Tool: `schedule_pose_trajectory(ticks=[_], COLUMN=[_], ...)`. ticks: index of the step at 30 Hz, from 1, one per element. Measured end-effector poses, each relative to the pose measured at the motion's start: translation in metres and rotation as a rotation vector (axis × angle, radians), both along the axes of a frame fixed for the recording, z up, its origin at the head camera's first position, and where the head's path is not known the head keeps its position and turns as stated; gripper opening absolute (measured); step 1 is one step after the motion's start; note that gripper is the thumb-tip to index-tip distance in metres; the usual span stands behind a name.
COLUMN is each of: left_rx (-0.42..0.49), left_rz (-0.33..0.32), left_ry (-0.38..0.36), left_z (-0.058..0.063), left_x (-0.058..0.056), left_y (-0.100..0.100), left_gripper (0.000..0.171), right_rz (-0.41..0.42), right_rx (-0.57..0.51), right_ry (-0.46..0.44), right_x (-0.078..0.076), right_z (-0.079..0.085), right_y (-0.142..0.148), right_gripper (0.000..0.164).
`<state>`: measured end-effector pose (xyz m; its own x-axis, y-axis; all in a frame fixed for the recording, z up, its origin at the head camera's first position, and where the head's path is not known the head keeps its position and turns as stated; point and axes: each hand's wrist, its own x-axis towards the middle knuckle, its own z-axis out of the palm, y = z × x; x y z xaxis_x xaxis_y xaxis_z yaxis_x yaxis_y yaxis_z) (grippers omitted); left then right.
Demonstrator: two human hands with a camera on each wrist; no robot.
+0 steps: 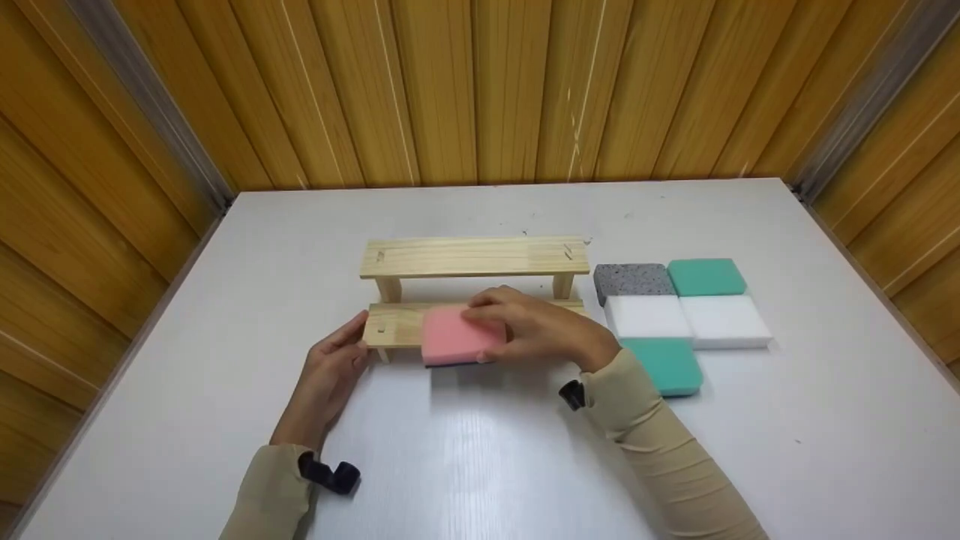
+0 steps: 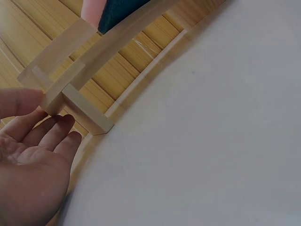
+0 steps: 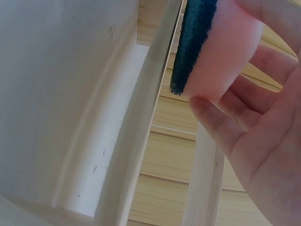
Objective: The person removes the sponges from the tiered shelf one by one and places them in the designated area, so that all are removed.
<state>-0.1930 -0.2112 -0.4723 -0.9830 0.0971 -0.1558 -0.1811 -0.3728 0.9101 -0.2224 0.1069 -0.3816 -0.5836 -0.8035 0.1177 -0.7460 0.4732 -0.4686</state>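
Note:
My right hand [image 1: 536, 326] holds a pink sponge [image 1: 454, 335] with a dark green scouring pad [image 3: 193, 44] on its underside. The sponge is over the lower step of a two-tier wooden stand [image 1: 472, 259], jutting past its front edge; whether the pad touches the wood I cannot tell. At the left end of the lower step, my left hand [image 1: 334, 364] grips the wood, thumb [image 2: 21, 102] above and fingertips [image 2: 63, 125] below. My right forearm and hand hide the right end of that step.
On the white table [image 1: 480, 480], right of the stand, lie a grey speckled block [image 1: 635, 281], a green sponge [image 1: 706, 277], two white foam blocks [image 1: 649, 317] and a nearer green sponge [image 1: 666, 364], partly behind the right sleeve. Wood-look panels [image 1: 435, 90] wall the back and sides.

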Motion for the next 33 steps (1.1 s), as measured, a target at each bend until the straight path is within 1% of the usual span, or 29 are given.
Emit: schedule_pose_trajectory(ticks=[4,10,12,21,26,29,33], left_rx=[-0.014,-0.012,-0.006,-0.012,-0.007,-0.007,-0.01], left_rz=[0.003,0.001,0.003,-0.003,-0.007,-0.01,-0.01], left_ry=[0.004,0.008,0.008,0.015,0.007,0.003,0.006], left_z=[0.0,0.0,0.0,0.0,0.0,0.0,-0.001], left_x=[0.0,0.0,0.0,0.0,0.0,0.0,-0.001], left_y=[0.0,0.0,0.0,0.0,-0.001,-0.001,-0.001], left_gripper=[0.058,0.058,0.058,0.058,0.059,0.06,0.06], right_rz=[-0.015,-0.053,-0.058,-0.026,-0.002,-0.006,-0.031], right_rx=[0.014,0.036,0.038,0.008,-0.017,-0.024,-0.019], right_ry=[0.007,-0.033,-0.034,0.013,0.05,0.051,0.026], right_x=[0.0,0.002,0.002,0.003,0.002,0.002,0.004], right_z=[0.0,0.003,0.004,0.004,0.004,0.004,0.004], right_y=[0.006,0.015,0.018,0.031,0.038,0.043,0.049], right_gripper=[0.057,0.056,0.056,0.054,0.051,0.051,0.052])
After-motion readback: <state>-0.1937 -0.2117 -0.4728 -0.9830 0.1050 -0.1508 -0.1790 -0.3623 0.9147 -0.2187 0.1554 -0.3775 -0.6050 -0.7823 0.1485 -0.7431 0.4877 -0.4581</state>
